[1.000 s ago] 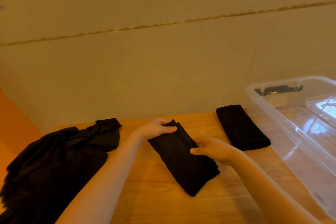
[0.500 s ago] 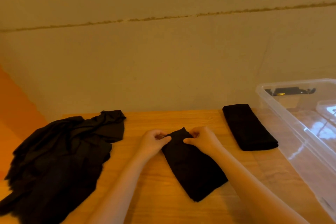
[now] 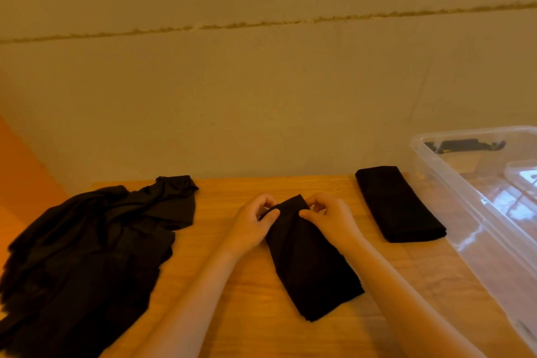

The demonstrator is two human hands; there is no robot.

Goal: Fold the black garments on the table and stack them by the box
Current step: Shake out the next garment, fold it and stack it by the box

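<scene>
A narrow folded black garment (image 3: 312,264) lies slanted on the middle of the wooden table (image 3: 238,314). My left hand (image 3: 252,224) pinches its far left corner and my right hand (image 3: 328,216) pinches its far right corner. Another black garment (image 3: 398,203), folded into a neat rectangle, lies beside the clear plastic box (image 3: 465,206) at the right. A heap of unfolded black garments (image 3: 87,256) covers the table's left side.
The table's far edge meets a plain wall (image 3: 261,96). Inside the clear box a black latch piece (image 3: 465,145) shows at the far end. An orange surface (image 3: 20,171) lies beyond the table's left edge.
My right hand has moved from the garment's right side up to its far end, joining my left hand there. Both hands now pinch the far corners. The view shifted slightly left.
</scene>
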